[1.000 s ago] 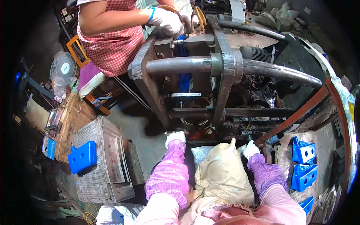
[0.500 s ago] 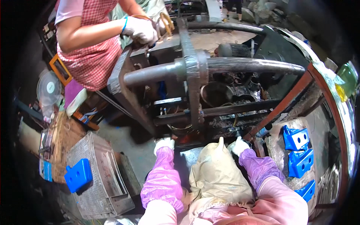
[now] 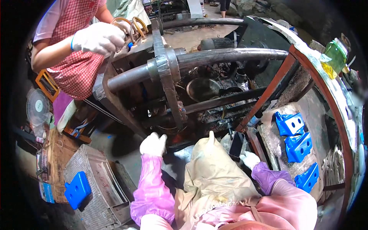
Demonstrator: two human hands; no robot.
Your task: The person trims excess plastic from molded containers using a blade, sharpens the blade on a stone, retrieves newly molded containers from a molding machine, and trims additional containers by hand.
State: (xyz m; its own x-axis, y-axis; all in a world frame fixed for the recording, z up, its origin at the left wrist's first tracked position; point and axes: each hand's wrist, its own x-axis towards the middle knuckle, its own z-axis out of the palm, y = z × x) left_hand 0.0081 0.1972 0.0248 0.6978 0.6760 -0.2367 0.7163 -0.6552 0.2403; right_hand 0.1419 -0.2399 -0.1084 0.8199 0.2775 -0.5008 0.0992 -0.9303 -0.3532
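Observation:
My left hand [image 3: 153, 145], in a white glove, is raised in front of the machine frame with nothing visible in it. Its fingers point up and stand partly apart. White-gloved too, my right hand [image 3: 250, 159] is beside the lower end of a dark, flat rectangular piece [image 3: 237, 144]; whether they touch is unclear. Its fingers look loosely apart. Between my arms a beige apron [image 3: 214, 168] covers my lap. Ahead stands a metal machine [image 3: 168, 73] with thick bars and a round opening.
Blue moulded parts [image 3: 298, 147] lie on a board at right; another blue part [image 3: 78, 189] rests on a mesh-topped box [image 3: 101, 205] at left. A co-worker's gloved hand [image 3: 99, 38] is beyond the machine. A rusty upright [image 3: 268, 88] stands at right, a fan [image 3: 37, 105] far left.
My left hand has risen and moved left from the machine. My right hand has drawn back, and the dark piece now shows beside it. The co-worker's hand has moved left. The whole view has shifted.

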